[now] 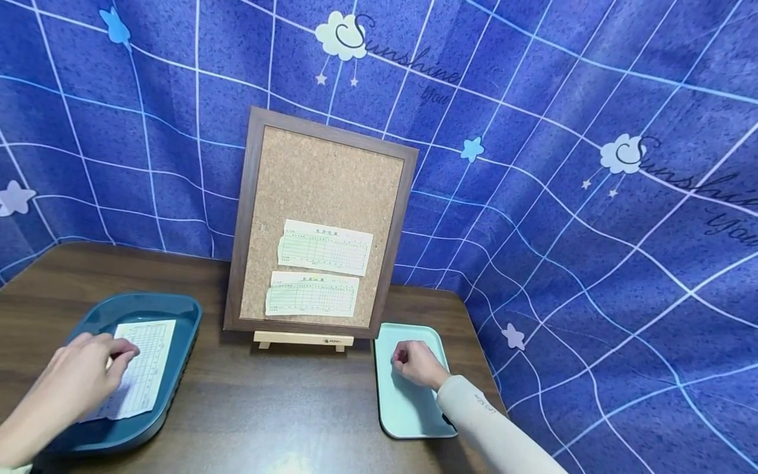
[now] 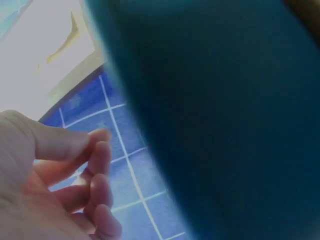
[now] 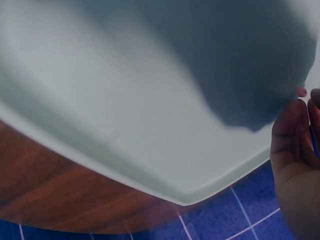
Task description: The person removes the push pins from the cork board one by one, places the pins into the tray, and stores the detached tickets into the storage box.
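Note:
My left hand is over the dark blue tray, above a printed paper slip lying in it. In the left wrist view the thumb and loosely curled fingers come together at the tips with nothing visible between them. On the other side, my right hand is low in the mint-green tray. Its fingertips pinch a small pinkish-red thing, too small to make out fully. Two printed slips, an upper one and a lower one, lie flat against the cork board.
The brown-framed board leans on a small wooden stand between the two trays. Everything stands on a dark wooden table. A blue patterned curtain hangs close behind the board and along the right side.

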A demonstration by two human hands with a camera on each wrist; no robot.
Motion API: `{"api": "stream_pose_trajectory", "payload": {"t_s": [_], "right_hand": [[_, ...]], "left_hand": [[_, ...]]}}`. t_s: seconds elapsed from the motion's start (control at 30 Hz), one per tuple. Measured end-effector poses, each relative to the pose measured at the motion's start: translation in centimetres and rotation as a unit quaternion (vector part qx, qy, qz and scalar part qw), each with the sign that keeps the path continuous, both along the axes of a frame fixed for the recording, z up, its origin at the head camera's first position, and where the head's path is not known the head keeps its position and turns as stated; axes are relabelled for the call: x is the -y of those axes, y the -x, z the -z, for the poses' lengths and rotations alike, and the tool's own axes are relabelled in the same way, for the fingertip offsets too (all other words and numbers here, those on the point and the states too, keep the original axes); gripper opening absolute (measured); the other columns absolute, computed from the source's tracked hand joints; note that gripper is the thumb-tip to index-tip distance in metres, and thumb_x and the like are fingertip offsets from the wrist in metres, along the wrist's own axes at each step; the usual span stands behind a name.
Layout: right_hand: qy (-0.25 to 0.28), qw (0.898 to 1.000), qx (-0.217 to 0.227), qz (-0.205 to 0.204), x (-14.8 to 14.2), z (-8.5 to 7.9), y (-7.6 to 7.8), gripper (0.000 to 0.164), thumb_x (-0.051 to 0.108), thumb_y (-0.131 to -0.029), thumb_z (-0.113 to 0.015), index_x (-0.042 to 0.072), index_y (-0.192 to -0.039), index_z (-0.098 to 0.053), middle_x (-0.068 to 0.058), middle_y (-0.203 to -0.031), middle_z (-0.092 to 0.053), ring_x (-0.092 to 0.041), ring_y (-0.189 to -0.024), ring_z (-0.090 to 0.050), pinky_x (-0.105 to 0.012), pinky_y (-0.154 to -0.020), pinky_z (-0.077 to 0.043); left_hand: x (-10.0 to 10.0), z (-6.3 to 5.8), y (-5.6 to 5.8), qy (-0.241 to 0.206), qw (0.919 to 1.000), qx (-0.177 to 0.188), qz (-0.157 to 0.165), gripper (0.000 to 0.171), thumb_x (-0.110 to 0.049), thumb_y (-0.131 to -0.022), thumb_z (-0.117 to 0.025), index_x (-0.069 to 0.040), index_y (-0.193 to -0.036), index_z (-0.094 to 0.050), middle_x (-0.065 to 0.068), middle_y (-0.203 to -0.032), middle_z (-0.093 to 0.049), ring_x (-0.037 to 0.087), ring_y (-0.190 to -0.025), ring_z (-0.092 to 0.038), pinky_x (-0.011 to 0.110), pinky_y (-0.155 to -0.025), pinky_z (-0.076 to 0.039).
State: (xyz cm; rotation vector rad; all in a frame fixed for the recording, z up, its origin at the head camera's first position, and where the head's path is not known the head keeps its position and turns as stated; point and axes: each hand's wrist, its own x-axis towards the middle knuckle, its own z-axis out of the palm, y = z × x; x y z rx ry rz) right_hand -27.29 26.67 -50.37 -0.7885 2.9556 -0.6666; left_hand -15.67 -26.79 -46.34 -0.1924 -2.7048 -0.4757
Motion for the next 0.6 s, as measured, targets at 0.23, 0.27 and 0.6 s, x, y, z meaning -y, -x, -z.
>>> {"api": "stream_pose_trajectory", "payload": {"t_s": [0.23, 0.27, 0.6], "right_hand": [[0.036, 0.995, -0.096, 0.008, 0.9, -2.1, 0.5, 0.008, 0.001, -0.077, -0.064, 0.007, -0.081, -0.063, 0.008, -0.067, -0.055, -0.005, -0.06, -0.051, -0.023, -0.056, -0.044], [0.044, 0.992, -0.113, 0.015, 1.1, -2.4, 0.6, 0.009, 0.001, -0.078, -0.064, 0.007, -0.084, -0.063, 0.007, -0.069, -0.056, -0.006, -0.062, -0.053, -0.024, -0.058, -0.045], [0.091, 0.972, -0.205, 0.067, 2.4, -3.7, 1.1, 0.012, 0.005, -0.083, -0.059, 0.015, -0.088, -0.061, 0.008, -0.082, -0.057, -0.016, -0.073, -0.06, -0.024, -0.062, -0.046]], "left_hand": [[-1.2, -2.1, 1.1, -0.031, 0.9993, -0.02, 0.001, 0.011, -0.007, -0.08, -0.067, 0.003, -0.085, -0.069, 0.012, -0.074, -0.063, 0.032, -0.072, -0.05, 0.044, -0.058, -0.036], [-1.4, -2.4, 1.2, -0.037, 0.9992, -0.017, 0.001, 0.012, -0.008, -0.082, -0.066, 0.003, -0.086, -0.069, 0.011, -0.074, -0.062, 0.032, -0.073, -0.049, 0.043, -0.058, -0.036], [-3.0, -4.0, 2.5, -0.082, 0.9963, 0.018, 0.018, 0.02, -0.018, -0.089, -0.063, 0.0, -0.097, -0.067, 0.012, -0.085, -0.063, 0.032, -0.083, -0.048, 0.049, -0.063, -0.039]]}}
